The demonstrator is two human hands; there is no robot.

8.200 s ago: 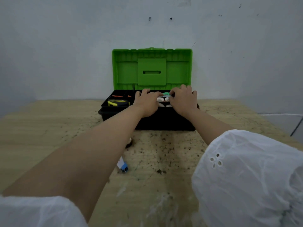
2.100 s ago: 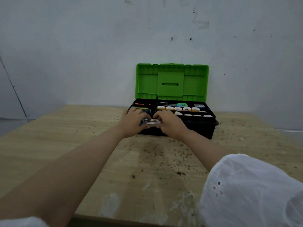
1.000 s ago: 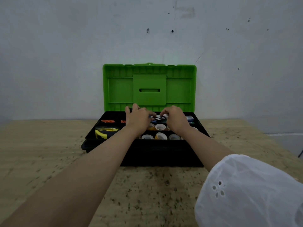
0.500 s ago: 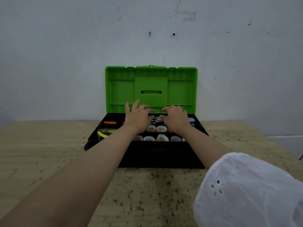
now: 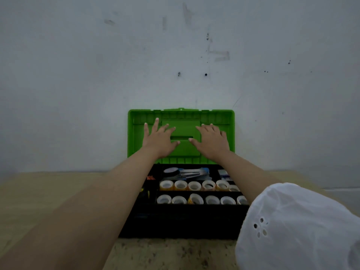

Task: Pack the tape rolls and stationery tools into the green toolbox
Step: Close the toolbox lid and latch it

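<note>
Green toolbox [image 5: 181, 221] stands open at the far middle of the counter [image 5: 39, 193], its black base towards the near side and its green lid [image 5: 183, 152] upright against the grey wall [image 5: 97, 75]. Inside the base, tape rolls [image 5: 193, 185] stand on edge in two rows that run left to right. The far row is yellowish and the near row paler, each in its own long compartment. Beyond them, in the far compartment, lies a bundle of stationery tools [image 5: 188, 172], grey and blue and too blurred to tell apart. A small orange piece [image 5: 150, 178] sits just left of it, partly hidden by the left forearm. Both arms reach over the base. The left hand [image 5: 158, 140] is raised in front of the lid's left half, fingers straight and spread, holding nothing. The right hand [image 5: 211, 142] is in front of the lid's right half, fingers straight and closer together, also holding nothing. Whether either hand touches the lid cannot be told. A white eyelet sleeve [image 5: 292, 230] fills the near right corner.
</note>
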